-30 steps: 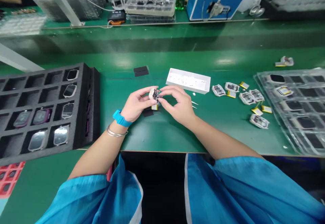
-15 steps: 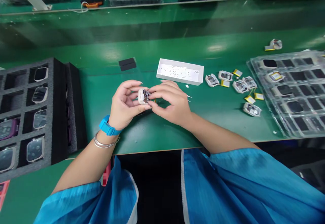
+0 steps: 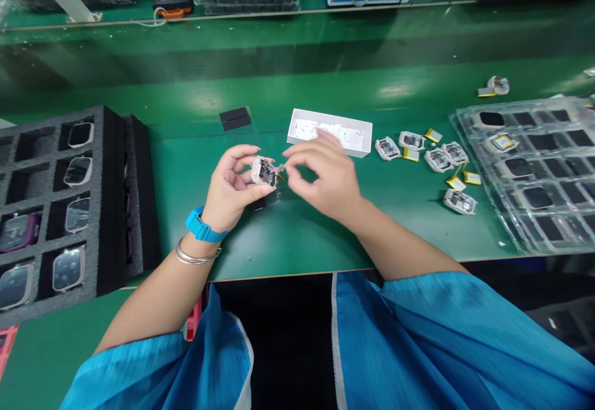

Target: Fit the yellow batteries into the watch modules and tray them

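Pinching a case (image 3: 264,173), left grip (image 3: 231,184) holds its open side up; long axis unclear.

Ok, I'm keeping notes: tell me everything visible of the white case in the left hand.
Small, plastic-looking and rounded, the white case has an open side showing dark inner parts, too small to identify. It is tilted over the green bench, gripped by the left hand; the right hand is beside it, contact unclear.
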{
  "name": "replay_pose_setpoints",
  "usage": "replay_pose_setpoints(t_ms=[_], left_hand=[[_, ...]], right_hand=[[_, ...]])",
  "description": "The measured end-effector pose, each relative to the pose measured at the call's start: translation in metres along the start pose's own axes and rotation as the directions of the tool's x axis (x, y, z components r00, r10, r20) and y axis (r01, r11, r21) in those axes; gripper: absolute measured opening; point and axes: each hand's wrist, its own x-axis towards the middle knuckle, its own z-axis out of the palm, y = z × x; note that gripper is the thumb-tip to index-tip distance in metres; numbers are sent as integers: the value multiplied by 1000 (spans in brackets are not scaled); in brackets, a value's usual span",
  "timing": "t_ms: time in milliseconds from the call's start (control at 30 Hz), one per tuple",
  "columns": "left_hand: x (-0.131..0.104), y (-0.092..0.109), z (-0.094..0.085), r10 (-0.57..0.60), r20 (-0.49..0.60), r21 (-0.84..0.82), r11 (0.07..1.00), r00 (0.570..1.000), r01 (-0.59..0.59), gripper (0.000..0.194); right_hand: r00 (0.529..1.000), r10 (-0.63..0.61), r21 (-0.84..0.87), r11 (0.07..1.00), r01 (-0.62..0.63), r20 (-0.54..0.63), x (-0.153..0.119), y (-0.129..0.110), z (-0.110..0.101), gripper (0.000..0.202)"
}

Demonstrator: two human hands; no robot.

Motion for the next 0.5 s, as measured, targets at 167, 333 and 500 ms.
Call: replay_pose_setpoints(t_ms=[167, 333, 500], left_hand=[[-1, 7, -1, -207, 71, -229, 949, 976, 218, 64], [-1, 9, -1, -283, 125, -270, 913, 951, 307, 65], [0, 7, -1, -290, 145, -288, 902, 946, 321, 62]], right_hand=[[953, 302, -223, 932, -287, 35, 13, 56, -44, 15], [942, 335, -80, 939, -335, -10, 13, 58, -43, 18], [930, 317, 458, 809, -368, 188, 4, 4, -6, 7]])
